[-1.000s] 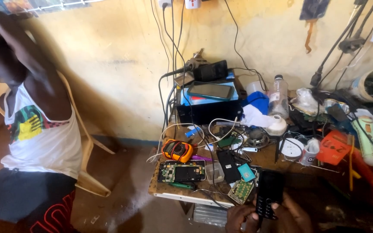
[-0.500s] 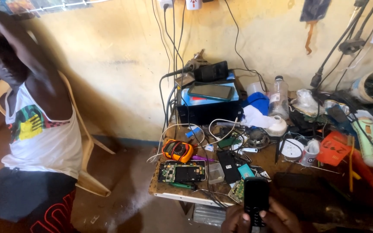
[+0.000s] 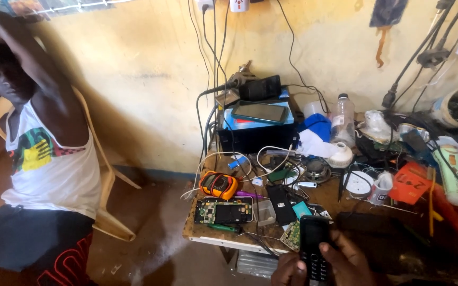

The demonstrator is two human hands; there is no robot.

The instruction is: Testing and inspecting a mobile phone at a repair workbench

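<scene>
I hold a small black keypad phone (image 3: pixel 314 249) upright at the bottom centre of the head view, just in front of the table's near edge. My left hand (image 3: pixel 288 271) grips its lower left side. My right hand (image 3: pixel 350 261) wraps the right side, thumb resting against the phone's edge. Only the upper parts of both hands show above the frame's bottom edge. Just beyond the phone lie a small green circuit board (image 3: pixel 291 234) and a teal part (image 3: pixel 301 208).
The wooden table (image 3: pixel 197 229) is crowded: orange multimeter (image 3: pixel 218 184), opened phone board (image 3: pixel 223 211), black box (image 3: pixel 255 139) with a smartphone on top, plastic bottle (image 3: pixel 342 119), green torch (image 3: pixel 451 175), cables down the wall. A person in a white vest (image 3: pixel 49 159) sits on a chair at left.
The phone has shifted slightly left and lower toward the frame's centre, with both hands closing in around it. The seated person has barely moved.
</scene>
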